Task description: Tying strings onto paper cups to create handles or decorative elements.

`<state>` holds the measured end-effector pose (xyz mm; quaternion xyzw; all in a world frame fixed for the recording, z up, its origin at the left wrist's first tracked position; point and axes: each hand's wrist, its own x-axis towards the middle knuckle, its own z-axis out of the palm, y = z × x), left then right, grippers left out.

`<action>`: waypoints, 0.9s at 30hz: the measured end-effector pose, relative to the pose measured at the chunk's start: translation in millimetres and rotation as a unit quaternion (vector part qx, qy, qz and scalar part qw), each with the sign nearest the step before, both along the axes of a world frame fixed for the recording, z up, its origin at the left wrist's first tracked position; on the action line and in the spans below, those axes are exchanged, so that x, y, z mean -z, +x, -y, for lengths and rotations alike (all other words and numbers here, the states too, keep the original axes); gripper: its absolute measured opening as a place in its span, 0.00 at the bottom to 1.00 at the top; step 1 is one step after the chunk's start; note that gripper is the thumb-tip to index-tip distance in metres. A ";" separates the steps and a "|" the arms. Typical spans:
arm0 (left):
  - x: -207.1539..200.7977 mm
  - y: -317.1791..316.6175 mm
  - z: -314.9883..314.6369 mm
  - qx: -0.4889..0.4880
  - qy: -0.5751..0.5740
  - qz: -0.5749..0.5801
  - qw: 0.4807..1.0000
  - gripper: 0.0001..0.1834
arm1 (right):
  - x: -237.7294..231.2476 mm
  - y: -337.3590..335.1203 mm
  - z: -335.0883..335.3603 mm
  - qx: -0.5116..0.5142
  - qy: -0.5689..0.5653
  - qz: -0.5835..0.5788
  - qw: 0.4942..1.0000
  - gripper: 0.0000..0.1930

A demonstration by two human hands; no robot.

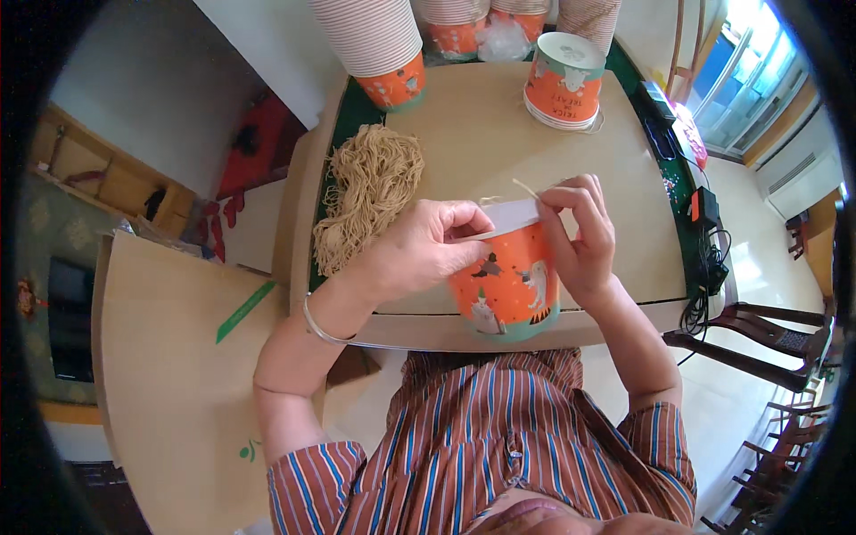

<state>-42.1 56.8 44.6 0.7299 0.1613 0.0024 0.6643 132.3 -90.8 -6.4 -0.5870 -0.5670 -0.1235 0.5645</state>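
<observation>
The left hand (437, 239) is closed on the left side of the rim of an orange cup (506, 290), thumb and fingers pinching the wall. The right hand (578, 234) has thumb and forefinger pinched on a pale cord (525, 187) at the right side of the rim; whether it also grips the rim cannot be told. The cup is mouth up, white inside, its green band lowermost, at the near edge of the surface (473, 116); whether it rests there cannot be confirmed. A bangle (319, 325) encircles the left wrist.

Beyond the left hand, a loose heap of beige string (370, 196) lies on the surface. Toward the far right stands a second orange cup (563, 89), inverted, with cord beside its rim. At the far left is a tall stack of nested cups (379, 53); more cups stand along the far edge, with crumpled clear plastic (502, 40) among them. Black cables (703, 267) run along the right edge. A cardboard box (178, 357) is at left; a dark wooden chair (767, 334) is at right.
</observation>
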 end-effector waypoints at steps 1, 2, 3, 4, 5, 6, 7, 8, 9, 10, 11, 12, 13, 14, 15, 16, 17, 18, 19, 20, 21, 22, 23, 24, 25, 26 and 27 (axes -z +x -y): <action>2.6 -0.3 0.4 -0.004 0.020 0.014 1.000 0.07 | -0.8 -2.8 0.5 0.006 0.006 0.011 1.000 0.09; 5.3 -0.5 0.4 -0.008 0.039 0.028 0.999 0.07 | -0.9 -4.6 1.1 0.012 0.012 0.022 1.000 0.10; 7.0 -0.9 -0.2 -0.009 0.040 0.029 0.999 0.07 | 3.1 -3.7 0.7 0.012 0.021 0.029 0.999 0.12; 8.9 -1.4 -1.1 -0.018 0.046 0.034 0.998 0.07 | 5.9 -4.7 2.0 0.002 0.018 0.031 0.999 0.13; 9.4 -1.9 -1.6 -0.027 0.053 0.038 0.998 0.06 | 7.7 -6.4 3.6 -0.007 0.014 0.032 0.999 0.13; 8.9 -1.9 -1.3 -0.026 0.053 0.039 0.998 0.06 | 8.4 -8.0 4.9 -0.015 0.009 0.048 0.999 0.14; 7.8 -2.0 -0.8 -0.030 0.043 0.038 0.998 0.06 | 9.2 -9.6 6.2 -0.024 -0.004 0.049 0.999 0.14; 7.3 -2.2 -0.4 -0.035 0.033 0.036 0.998 0.06 | 10.3 -11.2 7.6 -0.034 -0.016 0.049 0.998 0.15; 7.8 -2.6 0.2 -0.036 0.034 0.037 0.998 0.06 | 11.9 -11.9 8.6 -0.035 -0.034 0.048 0.998 0.14; 9.3 -2.6 1.5 -0.039 0.026 0.043 0.998 0.06 | 12.6 -13.4 9.1 -0.039 -0.030 0.055 0.997 0.14; 9.9 -2.5 2.6 -0.042 0.018 0.049 0.998 0.06 | 13.4 -15.0 9.5 -0.043 -0.027 0.062 0.997 0.14; 10.2 -2.3 3.7 -0.042 0.018 0.050 0.998 0.06 | 16.2 -16.9 10.5 -0.044 -0.026 0.065 0.997 0.16; 10.5 -2.0 4.5 -0.040 0.029 0.047 0.998 0.06 | 17.2 -19.1 11.6 -0.044 -0.025 0.066 0.997 0.16; 10.8 -2.2 5.2 -0.038 0.040 0.044 0.998 0.06 | 17.9 -21.8 12.4 -0.043 -0.030 0.076 0.996 0.17; 9.8 -2.0 6.1 -0.036 0.042 0.045 0.997 0.06 | 17.7 -23.2 13.0 -0.041 -0.033 0.088 0.995 0.18; 9.1 -2.4 7.6 -0.040 0.042 0.038 0.998 0.06 | 23.0 -24.4 12.5 -0.036 -0.021 0.085 0.996 0.19; 8.3 -2.4 8.6 -0.043 0.043 0.030 0.998 0.05 | 24.1 -25.0 11.5 -0.034 -0.019 0.086 0.996 0.19; 11.8 -3.6 8.6 -0.043 0.047 0.038 0.997 0.06 | 25.7 -27.4 11.1 -0.030 -0.023 0.086 0.996 0.20; 14.1 -3.8 8.0 -0.043 0.047 0.037 0.997 0.06 | 26.7 -29.0 11.4 -0.025 -0.027 0.087 0.996 0.20; 15.9 -3.9 7.4 -0.041 0.043 0.044 0.997 0.06 | 27.5 -29.7 12.3 -0.026 -0.027 0.086 0.996 0.20; 16.1 -3.2 6.8 -0.039 0.038 0.051 0.997 0.07 | 27.5 -29.4 12.8 -0.021 -0.024 0.100 0.994 0.21; 15.6 -2.9 6.8 -0.039 0.039 0.051 0.997 0.07 | 27.6 -29.2 13.2 -0.017 -0.022 0.114 0.993 0.21; 14.9 -2.9 7.1 -0.040 0.026 0.048 0.998 0.07 | 28.0 -29.4 13.4 -0.017 -0.021 0.114 0.993 0.21; 14.3 -2.6 7.6 -0.040 0.014 0.043 0.998 0.07 | 28.8 -29.6 13.6 -0.017 -0.016 0.124 0.992 0.22; 13.1 -2.7 8.1 -0.039 0.014 0.043 0.998 0.07 | 29.4 -30.2 14.1 -0.017 -0.010 0.134 0.991 0.22; 11.6 -2.9 8.7 -0.041 0.015 0.041 0.998 0.07 | 29.3 -31.4 15.3 -0.017 -0.010 0.133 0.991 0.22; 10.7 -2.6 8.7 -0.042 0.017 0.040 0.998 0.07 | 28.6 -32.7 16.3 -0.018 -0.012 0.126 0.992 0.21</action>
